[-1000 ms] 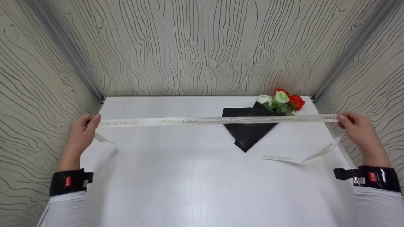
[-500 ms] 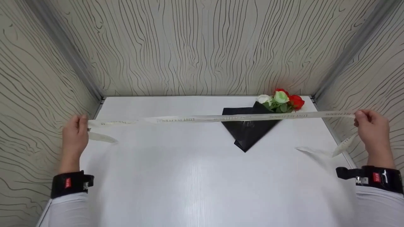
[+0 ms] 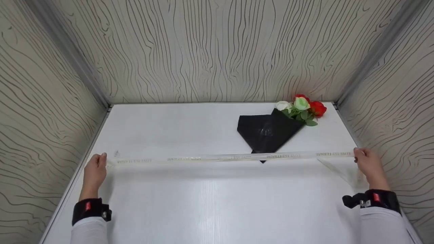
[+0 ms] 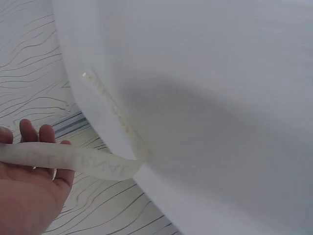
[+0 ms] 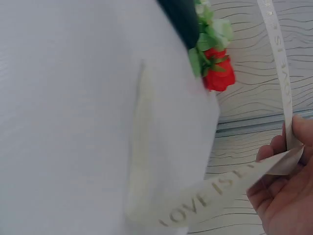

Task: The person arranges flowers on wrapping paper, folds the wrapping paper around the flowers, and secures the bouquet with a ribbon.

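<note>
A long cream ribbon with gold lettering stretches almost straight between the two hands, above the white table. At its left end my left hand pinches it between thumb and fingers; a loose tail hangs past that hand in the left wrist view. My right hand pinches the other end, and a folded tail with lettering droops from it. Beyond the ribbon lies a bouquet in black wrapping paper, whose lower tip the ribbon crosses in the head view.
Red, white and pale green roses stick out of the wrapping towards the back right of the white table. Panels with a wood-line pattern stand behind and at both sides.
Both hands first spread apart, then came nearer the table's front and slightly together, the ribbon between them. The ribbon shifted from across the bouquet's middle to its lower tip.
</note>
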Demonstrator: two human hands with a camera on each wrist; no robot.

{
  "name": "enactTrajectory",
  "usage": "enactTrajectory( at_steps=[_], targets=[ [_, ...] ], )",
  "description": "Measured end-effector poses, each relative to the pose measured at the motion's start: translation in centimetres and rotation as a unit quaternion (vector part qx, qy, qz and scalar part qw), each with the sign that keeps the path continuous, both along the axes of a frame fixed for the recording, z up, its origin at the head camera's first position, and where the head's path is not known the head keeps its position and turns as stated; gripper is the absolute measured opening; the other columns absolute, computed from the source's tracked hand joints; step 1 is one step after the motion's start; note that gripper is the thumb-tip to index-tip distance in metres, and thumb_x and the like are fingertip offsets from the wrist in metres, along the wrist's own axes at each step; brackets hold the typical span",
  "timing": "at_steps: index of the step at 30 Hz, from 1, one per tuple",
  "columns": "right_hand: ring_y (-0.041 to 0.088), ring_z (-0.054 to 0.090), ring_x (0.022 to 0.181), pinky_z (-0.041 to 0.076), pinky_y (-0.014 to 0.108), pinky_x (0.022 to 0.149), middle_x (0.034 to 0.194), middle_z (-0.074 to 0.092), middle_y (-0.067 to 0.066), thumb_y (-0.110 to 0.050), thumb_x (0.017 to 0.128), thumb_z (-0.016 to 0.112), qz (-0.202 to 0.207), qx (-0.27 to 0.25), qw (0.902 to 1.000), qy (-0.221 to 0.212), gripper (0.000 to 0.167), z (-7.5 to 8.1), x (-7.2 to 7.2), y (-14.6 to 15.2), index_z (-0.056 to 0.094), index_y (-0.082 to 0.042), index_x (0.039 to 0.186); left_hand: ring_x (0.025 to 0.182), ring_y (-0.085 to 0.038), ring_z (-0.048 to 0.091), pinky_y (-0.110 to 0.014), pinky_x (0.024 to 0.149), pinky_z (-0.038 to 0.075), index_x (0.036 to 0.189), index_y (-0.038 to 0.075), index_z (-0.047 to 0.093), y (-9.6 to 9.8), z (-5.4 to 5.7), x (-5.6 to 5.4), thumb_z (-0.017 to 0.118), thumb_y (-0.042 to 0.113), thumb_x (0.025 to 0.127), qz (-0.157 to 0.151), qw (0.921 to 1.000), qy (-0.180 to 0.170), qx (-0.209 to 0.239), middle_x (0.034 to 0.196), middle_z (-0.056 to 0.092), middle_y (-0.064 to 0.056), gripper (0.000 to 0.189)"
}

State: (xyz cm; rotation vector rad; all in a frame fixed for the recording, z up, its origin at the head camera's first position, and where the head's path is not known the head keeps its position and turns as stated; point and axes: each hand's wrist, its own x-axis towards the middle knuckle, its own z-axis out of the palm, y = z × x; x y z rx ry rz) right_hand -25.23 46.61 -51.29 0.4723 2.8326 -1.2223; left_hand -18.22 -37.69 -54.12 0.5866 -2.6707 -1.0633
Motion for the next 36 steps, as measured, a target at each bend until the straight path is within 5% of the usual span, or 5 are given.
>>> enactTrajectory(
  at_steps=[4, 12, 17, 24, 36],
  targets=[
    [0.041, 0.046, 0.092, 0.039, 0.045, 0.071, 0.105, 0.047, 0.033, -0.036, 0.095, 0.024, 0.006, 0.041, 0.9991, 0.01, 0.058, -2.5, -0.1, 0.0, 0.039, 0.015, 0.118, 0.067, -0.023, 0.039, -0.033, 0.055, 0.032, 0.087, 0.0, 0.044, 0.2, -2.0, -0.1, 0.027, 0.039, 0.096, -0.017, 0.9998, 0.002, -0.007, 0.074, 0.041, -0.01, 0.043],
    [0.049, 0.041, 0.101, 0.032, 0.054, 0.082, 0.111, 0.044, 0.036, -0.027, 0.095, 0.029, 0.019, 0.081, 0.9959, 0.035, 0.046, -5.7, 0.2, -0.1, 0.044, 0.014, 0.111, 0.075, -0.028, 0.041, -0.036, 0.061, 0.032, 0.084, -0.003, 0.05, 0.1, -3.2, 0.2, 0.037, 0.033, 0.095, -0.021, 0.9995, -0.021, -0.012, 0.082, 0.043, -0.015, 0.04],
    [0.048, 0.046, 0.095, 0.035, 0.054, 0.075, 0.104, 0.05, 0.034, -0.026, 0.094, 0.038, 0.022, 0.125, 0.99, 0.063, 0.04, -6.1, 0.2, -0.7, 0.054, 0.009, 0.103, 0.08, -0.029, 0.042, -0.037, 0.064, 0.034, 0.083, -0.003, 0.054, 0.0, -3.8, 0.4, 0.045, 0.028, 0.093, -0.012, 0.9991, -0.038, -0.017, 0.089, 0.044, -0.016, 0.034],
    [0.047, 0.043, 0.092, 0.031, 0.053, 0.066, 0.1, 0.048, 0.03, -0.029, 0.09, 0.048, -0.007, 0.176, 0.984, 0.027, 0.035, -6.8, 0.4, -1.4, 0.057, 0.004, 0.1, 0.084, -0.029, 0.042, -0.038, 0.069, 0.036, 0.087, -0.002, 0.058, 0.3, -4.1, 0.4, 0.054, 0.026, 0.089, -0.001, 0.9983, -0.058, -0.003, 0.093, 0.048, -0.017, 0.028],
    [0.048, 0.036, 0.096, 0.025, 0.056, 0.075, 0.104, 0.041, 0.031, -0.022, 0.086, 0.053, -0.039, 0.204, 0.9776, 0.037, 0.033, -5.7, -0.5, -2.9, 0.05, 0.005, 0.105, 0.105, -0.036, 0.044, -0.049, 0.086, 0.035, 0.11, -0.002, 0.051, 2.3, -3.2, -1.1, 0.049, 0.024, 0.091, -0.025, 0.9982, -0.042, -0.035, 0.11, 0.046, -0.02, 0.032]
  ],
)
